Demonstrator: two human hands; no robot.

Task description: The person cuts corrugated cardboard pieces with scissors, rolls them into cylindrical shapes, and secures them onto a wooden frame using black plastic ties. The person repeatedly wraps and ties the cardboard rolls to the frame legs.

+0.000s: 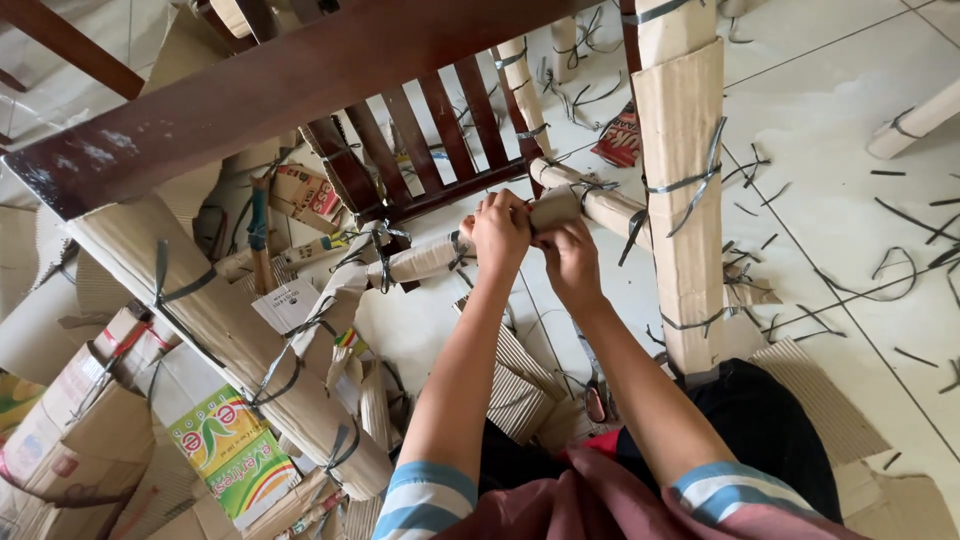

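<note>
A: On the chair's lower rail (470, 255), what do my hands hold?
B: Left hand (498, 232) and right hand (570, 262) both clasp its cardboard wrap (555, 208) (near the wrapped leg (683, 190)); black straps (690, 182) bind it.

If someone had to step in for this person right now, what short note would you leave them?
Left hand: closed around the cardboard wrap on the chair rung.
Right hand: pinching the same wrap right beside the left hand.
Things: the dark wooden chair is tipped over the floor; two legs and the rung's right end are wrapped in cardboard and tied with dark straps.
Done: those legs are wrapped and strapped.
Left: the slats are bare wood.
Loose cardboard sheets, flattened boxes and strap offcuts lie around.
</note>
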